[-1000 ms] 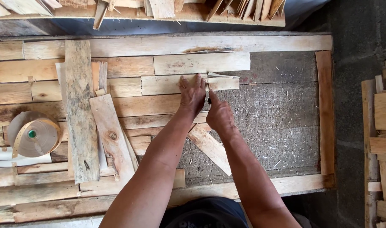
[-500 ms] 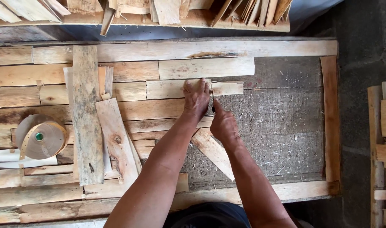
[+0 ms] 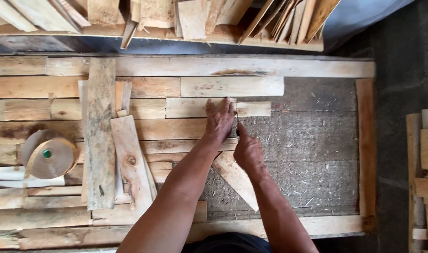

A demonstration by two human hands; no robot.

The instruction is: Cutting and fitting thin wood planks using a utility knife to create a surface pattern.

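Observation:
My left hand (image 3: 219, 120) lies flat, palm down, on the join between a pale wooden slat (image 3: 186, 107) and a short slat piece (image 3: 254, 109). My right hand (image 3: 249, 151) is curled just to the right of and below it, gripping a thin dark tool (image 3: 238, 132) whose tip points at the short piece's near edge. A pointed wedge-shaped offcut (image 3: 235, 180) lies under my right wrist on the rough grey board (image 3: 307, 154). Rows of slats fill the left part of a wooden frame (image 3: 366, 150).
A roll of brown tape (image 3: 49, 154) sits on the slats at the left. Two loose boards (image 3: 99, 136) lie across the rows. A heap of wood scraps (image 3: 190, 18) runs along the far edge. More slats (image 3: 427, 173) are stacked at the right.
My right hand has drawn back a little toward me, away from the left hand. The left hand stays pressed on the same slat. The view has shifted slightly.

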